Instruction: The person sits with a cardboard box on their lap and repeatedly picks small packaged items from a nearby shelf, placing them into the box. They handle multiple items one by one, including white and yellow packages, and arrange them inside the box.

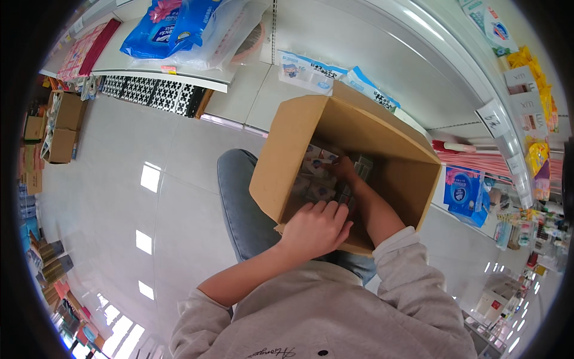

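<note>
An open cardboard box (287, 148) sits tilted against my legs, its opening facing up towards me. Small white cartons with printed logos (320, 193) lie stacked inside. Deep in the box, my right hand (344, 170) has its fingers on one white carton (317, 167) and seems to grip it. Beside that hand stand greenish small packs (363, 166), partly in shadow. My left hand (316, 226) lies over the box's near rim with curled fingers. It hides the rim there, so whether it grips the cardboard is unclear.
Blue tissue packs (168, 33) lie on a shelf at the upper left. White-and-blue bags (311, 72) stand behind the box. A curved shelf edge (489, 112) runs down the right, with soap cartons (527, 105) above it. Grey tiled floor (188, 179) spreads left.
</note>
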